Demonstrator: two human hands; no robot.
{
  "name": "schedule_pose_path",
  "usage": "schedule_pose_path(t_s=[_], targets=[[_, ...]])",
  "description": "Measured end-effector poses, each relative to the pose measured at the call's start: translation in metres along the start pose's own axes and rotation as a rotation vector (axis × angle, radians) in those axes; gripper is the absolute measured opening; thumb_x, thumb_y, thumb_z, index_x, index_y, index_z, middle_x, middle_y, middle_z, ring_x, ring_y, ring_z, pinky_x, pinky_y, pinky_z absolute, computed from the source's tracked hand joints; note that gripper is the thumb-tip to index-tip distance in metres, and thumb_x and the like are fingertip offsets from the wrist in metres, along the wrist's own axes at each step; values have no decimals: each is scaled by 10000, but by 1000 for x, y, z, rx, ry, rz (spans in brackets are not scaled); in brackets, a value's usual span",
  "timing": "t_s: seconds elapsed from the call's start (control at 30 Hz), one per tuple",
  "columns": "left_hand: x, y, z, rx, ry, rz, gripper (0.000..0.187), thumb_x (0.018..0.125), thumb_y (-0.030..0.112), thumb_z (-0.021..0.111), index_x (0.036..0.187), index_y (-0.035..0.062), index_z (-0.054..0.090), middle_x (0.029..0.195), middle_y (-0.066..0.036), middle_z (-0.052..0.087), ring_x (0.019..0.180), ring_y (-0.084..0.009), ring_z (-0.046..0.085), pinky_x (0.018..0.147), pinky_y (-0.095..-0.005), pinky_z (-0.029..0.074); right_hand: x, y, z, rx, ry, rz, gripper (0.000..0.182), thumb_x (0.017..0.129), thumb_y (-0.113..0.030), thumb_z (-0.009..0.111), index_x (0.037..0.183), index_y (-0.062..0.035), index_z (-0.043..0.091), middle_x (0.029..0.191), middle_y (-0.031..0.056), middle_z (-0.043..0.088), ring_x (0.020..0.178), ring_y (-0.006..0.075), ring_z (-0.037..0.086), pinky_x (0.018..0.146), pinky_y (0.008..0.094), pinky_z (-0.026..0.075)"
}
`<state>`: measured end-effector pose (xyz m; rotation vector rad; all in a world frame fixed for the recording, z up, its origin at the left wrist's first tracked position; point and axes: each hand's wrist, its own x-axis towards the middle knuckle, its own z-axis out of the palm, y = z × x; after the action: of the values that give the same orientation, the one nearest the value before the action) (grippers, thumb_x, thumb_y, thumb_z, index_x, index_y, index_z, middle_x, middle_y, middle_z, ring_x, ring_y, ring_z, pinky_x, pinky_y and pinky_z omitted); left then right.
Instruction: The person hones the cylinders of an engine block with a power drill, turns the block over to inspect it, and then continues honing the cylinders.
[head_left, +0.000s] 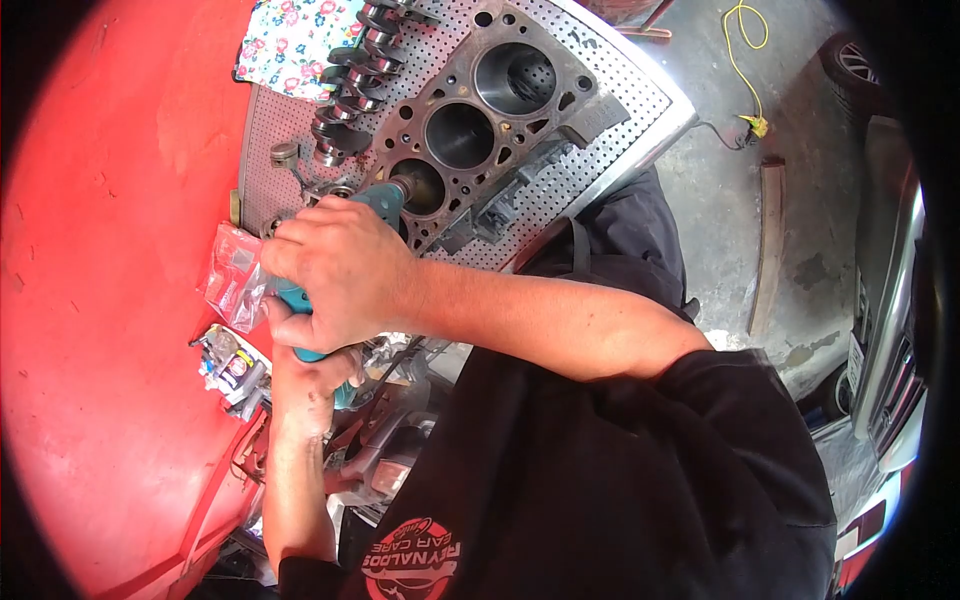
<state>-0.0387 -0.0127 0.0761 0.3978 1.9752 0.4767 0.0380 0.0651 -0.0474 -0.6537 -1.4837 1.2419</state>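
A teal power drill (pixel 378 203) is held in both of my hands, its front end at a cylinder bore of the engine block (pixel 478 120). My right hand (pixel 340 262) wraps over the drill's body from above. Below it, my left hand (pixel 322 375) closes round the drill's rear grip, partly covered by the right. A dark tool in the chuck reaches toward the bore; its tip is not clear to me. The block lies with its bores facing up. Beside it are a crankshaft (pixel 352 85) and a piston (pixel 286 154) with its rod.
Under the block is a perforated metal table (pixel 640 110). A floral cloth (pixel 298 45) lies by the crankshaft, and a plastic bag (pixel 235 275) is near my hands. A red wall (pixel 110 250) borders the left. On the floor are a yellow cord (pixel 745 60) and a long bar (pixel 768 245).
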Motion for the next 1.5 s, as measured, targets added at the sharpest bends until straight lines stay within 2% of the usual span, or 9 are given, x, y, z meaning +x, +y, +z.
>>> schedule_pose_path(t_s=[0.23, 0.33, 0.5, 0.93, 1.03, 1.13, 1.33, 1.43, 1.5], targets=[[7, -7, -5, 9, -21, -32, 624, 673, -87, 605, 1226, 91, 376, 930, -56, 614, 693, -149, 634, 563, -292, 510, 1, 3, -1, 0, -16, 18, 287, 678, -270, 759, 847, -57, 667, 757, 88, 615, 738, 299, 634, 705, 425, 482], [9, -13, -2, 16, 1, 6, 405, 689, -47, 619, 1081, -19, 525, 734, -110, 583, 576, -213, 578, 553, -340, 495, -1, 6, -1, 6, -13, 28, 276, 693, -271, 759, 843, -61, 662, 761, 86, 621, 743, 301, 638, 710, 425, 485], [13, -16, 3, -5, 16, 16, 322, 681, -45, 608, 1002, -32, 577, 703, -109, 594, 576, -218, 587, 559, -337, 491, -2, 12, -3, -7, -59, 45, 263, 715, -274, 758, 843, -65, 661, 764, 84, 627, 754, 306, 648, 721, 426, 491], [31, -25, 11, 9, -9, -28, 360, 673, -38, 621, 1032, -46, 594, 714, -100, 607, 579, -209, 601, 544, -319, 501, -7, 32, -7, -36, -97, 59, 244, 725, -272, 736, 825, -65, 655, 769, 92, 634, 760, 312, 654, 737, 426, 492], [41, -41, 5, 3, -108, -8, 480, 683, -108, 581, 1153, -21, 532, 807, -76, 627, 627, -174, 599, 539, -302, 479, -6, 32, -8, -70, -130, 30, 214, 722, -249, 724, 795, -67, 638, 755, 92, 627, 750, 312, 649, 733, 428, 488], [42, -36, 23, -39, -32, 13, 360, 689, -16, 656, 1044, -28, 602, 756, -97, 614, 578, -207, 596, 547, -327, 499, -6, 32, -9, -78, -154, 35, 190, 720, -229, 715, 764, -71, 620, 733, 92, 617, 739, 312, 645, 729, 432, 485], [50, -33, 28, -46, -42, 5, 367, 682, -20, 659, 1043, -29, 600, 763, -100, 620, 582, -205, 598, 550, -329, 498, -5, 38, -11, -74, -123, 70, 180, 728, -226, 719, 765, -68, 639, 725, 92, 621, 742, 310, 650, 731, 431, 488], [52, -26, 30, -53, -81, -16, 410, 682, -113, 567, 1085, -40, 579, 794, -80, 610, 644, -184, 604, 541, -307, 484, -4, 40, -11, -81, -132, 95, 180, 739, -229, 722, 774, -67, 655, 734, 93, 634, 751, 308, 657, 735, 430, 492], [54, -26, 31, -38, -74, -9, 363, 686, -110, 566, 1041, -42, 604, 785, -78, 613, 644, -182, 606, 545, -307, 485, -3, 42, -13, -93, -132, 103, 177, 746, -230, 723, 775, -67, 659, 736, 93, 640, 753, 309, 660, 736, 431, 494]])
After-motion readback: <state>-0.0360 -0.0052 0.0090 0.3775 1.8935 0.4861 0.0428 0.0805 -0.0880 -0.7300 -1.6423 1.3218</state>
